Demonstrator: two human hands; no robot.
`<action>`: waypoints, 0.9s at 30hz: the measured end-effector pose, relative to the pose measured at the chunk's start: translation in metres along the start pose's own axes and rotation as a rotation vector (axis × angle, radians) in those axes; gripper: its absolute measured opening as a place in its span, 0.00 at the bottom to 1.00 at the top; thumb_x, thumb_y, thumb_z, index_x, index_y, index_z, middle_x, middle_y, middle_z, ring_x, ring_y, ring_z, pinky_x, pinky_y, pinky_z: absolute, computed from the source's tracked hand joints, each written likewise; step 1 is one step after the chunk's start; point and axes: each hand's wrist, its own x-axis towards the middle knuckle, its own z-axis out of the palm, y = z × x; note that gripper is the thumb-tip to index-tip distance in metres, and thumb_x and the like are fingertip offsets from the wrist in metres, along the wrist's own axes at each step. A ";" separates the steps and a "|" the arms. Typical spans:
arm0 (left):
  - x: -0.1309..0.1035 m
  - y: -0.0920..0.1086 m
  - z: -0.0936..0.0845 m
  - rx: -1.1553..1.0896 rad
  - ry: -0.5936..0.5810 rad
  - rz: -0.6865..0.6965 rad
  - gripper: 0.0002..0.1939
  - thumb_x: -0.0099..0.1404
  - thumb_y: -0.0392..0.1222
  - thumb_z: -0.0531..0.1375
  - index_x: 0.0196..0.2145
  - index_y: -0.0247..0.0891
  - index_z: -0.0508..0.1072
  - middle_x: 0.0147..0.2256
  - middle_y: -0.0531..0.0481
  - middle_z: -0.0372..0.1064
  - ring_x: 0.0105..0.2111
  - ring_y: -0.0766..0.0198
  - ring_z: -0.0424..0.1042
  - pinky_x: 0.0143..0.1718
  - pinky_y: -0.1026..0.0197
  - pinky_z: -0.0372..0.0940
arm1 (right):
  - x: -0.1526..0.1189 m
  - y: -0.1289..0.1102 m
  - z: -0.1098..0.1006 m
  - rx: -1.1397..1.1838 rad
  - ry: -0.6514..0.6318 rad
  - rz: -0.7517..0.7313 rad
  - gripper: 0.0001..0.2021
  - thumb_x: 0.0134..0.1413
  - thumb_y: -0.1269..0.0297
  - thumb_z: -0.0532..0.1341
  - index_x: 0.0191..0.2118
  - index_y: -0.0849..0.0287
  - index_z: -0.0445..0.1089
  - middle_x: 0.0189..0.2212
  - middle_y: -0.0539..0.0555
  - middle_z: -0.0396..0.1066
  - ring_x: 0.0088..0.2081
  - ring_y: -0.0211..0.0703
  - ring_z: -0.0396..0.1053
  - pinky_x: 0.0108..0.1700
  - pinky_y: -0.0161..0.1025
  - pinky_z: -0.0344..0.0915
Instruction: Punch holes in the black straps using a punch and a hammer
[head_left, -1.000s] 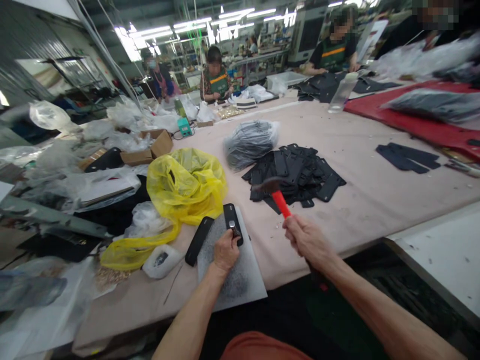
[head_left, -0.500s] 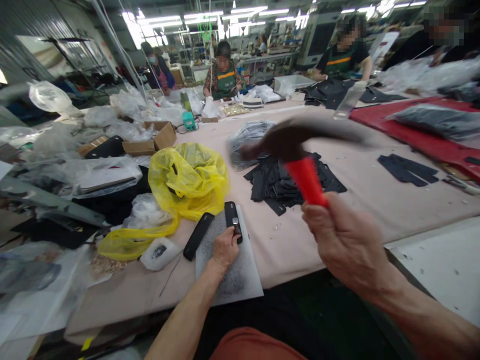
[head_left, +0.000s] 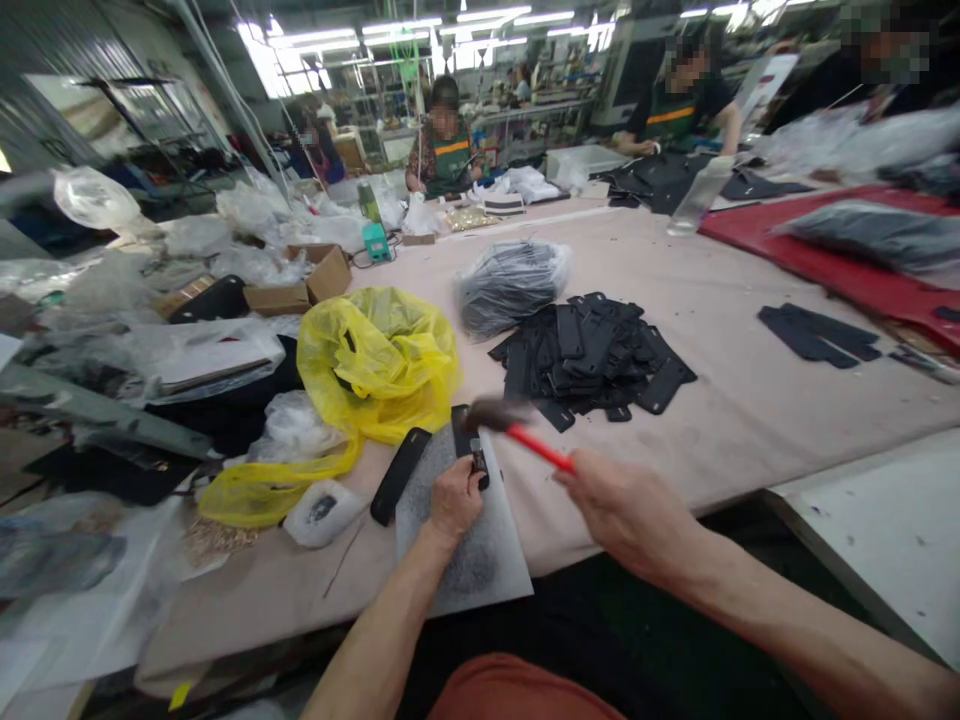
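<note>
My left hand (head_left: 456, 498) pinches a short metal punch (head_left: 478, 458) upright on a black strip (head_left: 460, 428). That strip lies on a speckled white board (head_left: 504, 555) at the table's front edge. In my right hand (head_left: 619, 508) is a hammer (head_left: 541, 447), gripped by its red handle. Its dark head, blurred by motion, is just above the punch; whether they touch I cannot tell. A second black strip (head_left: 401, 474) rests along the board's left edge. Beyond the hammer lies a heap of black pieces (head_left: 592, 355) with small slots.
A crumpled yellow plastic bag (head_left: 382, 360) lies left of the board, beside a white roll (head_left: 322, 512). Behind the heap sits a clear bag of dark pieces (head_left: 510, 285). Flat dark pieces (head_left: 814, 335) lie right. Several people work across the table.
The hammer has swung down and to the left, from raised above the heap to just over the punch. My left hand stays around the punch on the strip.
</note>
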 end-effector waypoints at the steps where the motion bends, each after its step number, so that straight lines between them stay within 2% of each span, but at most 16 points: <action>1: 0.000 0.000 0.000 0.006 -0.001 0.001 0.07 0.64 0.33 0.56 0.38 0.39 0.72 0.33 0.47 0.76 0.34 0.59 0.76 0.36 0.61 0.67 | -0.004 0.007 0.002 -0.042 -0.114 0.001 0.16 0.62 0.51 0.54 0.27 0.55 0.59 0.14 0.46 0.56 0.16 0.36 0.51 0.21 0.37 0.41; 3: 0.000 -0.001 0.001 0.017 0.001 0.000 0.06 0.65 0.34 0.56 0.37 0.39 0.72 0.33 0.48 0.76 0.34 0.59 0.76 0.36 0.61 0.68 | -0.012 0.025 0.004 -0.136 -0.304 0.073 0.15 0.62 0.52 0.54 0.27 0.55 0.59 0.15 0.46 0.58 0.16 0.36 0.52 0.22 0.37 0.41; 5: 0.000 -0.003 0.002 0.017 0.004 -0.006 0.06 0.65 0.34 0.56 0.37 0.39 0.72 0.34 0.47 0.76 0.35 0.58 0.76 0.37 0.60 0.68 | -0.020 0.046 0.009 -0.181 -0.421 0.197 0.16 0.64 0.53 0.49 0.29 0.55 0.59 0.18 0.48 0.62 0.19 0.37 0.56 0.24 0.36 0.46; 7: 0.000 -0.003 0.002 0.007 0.003 -0.008 0.06 0.65 0.35 0.56 0.37 0.39 0.72 0.35 0.47 0.76 0.35 0.57 0.76 0.37 0.59 0.69 | -0.029 0.071 0.020 -0.146 -0.448 0.327 0.17 0.66 0.53 0.46 0.29 0.56 0.59 0.20 0.49 0.63 0.21 0.38 0.60 0.26 0.36 0.50; 10: 0.000 -0.004 0.001 -0.016 0.002 -0.006 0.06 0.66 0.35 0.56 0.38 0.39 0.73 0.36 0.46 0.77 0.36 0.56 0.77 0.37 0.58 0.69 | -0.047 0.109 0.048 -0.164 -0.520 0.475 0.19 0.67 0.57 0.43 0.30 0.58 0.62 0.22 0.51 0.66 0.24 0.40 0.63 0.28 0.36 0.54; 13: 0.001 -0.005 0.000 -0.030 0.000 -0.012 0.07 0.66 0.35 0.56 0.39 0.39 0.73 0.36 0.45 0.77 0.36 0.56 0.77 0.38 0.57 0.70 | -0.062 0.129 0.076 -0.318 -0.527 0.511 0.15 0.67 0.61 0.47 0.41 0.62 0.67 0.32 0.58 0.70 0.31 0.45 0.67 0.33 0.39 0.58; 14: 0.001 -0.005 0.000 -0.033 -0.004 -0.019 0.07 0.66 0.35 0.56 0.39 0.39 0.74 0.36 0.45 0.77 0.36 0.55 0.77 0.39 0.57 0.70 | -0.064 0.128 0.083 -0.365 -0.492 0.466 0.13 0.65 0.63 0.50 0.47 0.63 0.67 0.38 0.61 0.70 0.35 0.47 0.67 0.35 0.40 0.59; 16: 0.002 -0.006 -0.001 -0.040 -0.013 -0.036 0.08 0.65 0.36 0.56 0.40 0.39 0.74 0.36 0.46 0.77 0.37 0.55 0.77 0.40 0.57 0.70 | -0.062 0.119 0.095 -0.392 -0.395 0.311 0.18 0.62 0.66 0.55 0.56 0.61 0.62 0.48 0.63 0.67 0.44 0.52 0.66 0.42 0.43 0.60; 18: 0.003 -0.007 -0.001 -0.052 -0.024 -0.048 0.09 0.66 0.36 0.56 0.40 0.40 0.75 0.37 0.46 0.77 0.39 0.56 0.77 0.42 0.56 0.70 | -0.056 0.103 0.108 -0.334 -0.320 0.147 0.20 0.61 0.67 0.56 0.58 0.58 0.62 0.52 0.62 0.64 0.49 0.53 0.63 0.48 0.45 0.59; 20: 0.003 -0.007 -0.001 -0.070 -0.029 -0.053 0.10 0.66 0.37 0.55 0.41 0.40 0.75 0.39 0.46 0.78 0.40 0.56 0.77 0.43 0.57 0.70 | -0.049 0.087 0.124 -0.216 -0.294 0.064 0.18 0.61 0.67 0.57 0.56 0.56 0.64 0.52 0.60 0.64 0.52 0.52 0.62 0.51 0.46 0.58; 23: 0.003 -0.006 -0.002 -0.094 -0.021 -0.082 0.11 0.66 0.38 0.54 0.42 0.40 0.75 0.41 0.45 0.78 0.42 0.57 0.77 0.44 0.57 0.71 | -0.046 0.074 0.152 -0.107 -0.284 0.072 0.18 0.58 0.67 0.60 0.54 0.54 0.66 0.50 0.58 0.66 0.51 0.51 0.62 0.51 0.47 0.58; 27: 0.008 -0.002 -0.007 -0.141 -0.023 -0.152 0.11 0.65 0.38 0.55 0.42 0.41 0.76 0.41 0.47 0.78 0.42 0.58 0.77 0.45 0.57 0.71 | -0.051 0.077 0.176 -0.060 -0.223 0.164 0.19 0.54 0.70 0.63 0.52 0.53 0.69 0.50 0.56 0.65 0.51 0.51 0.61 0.52 0.48 0.57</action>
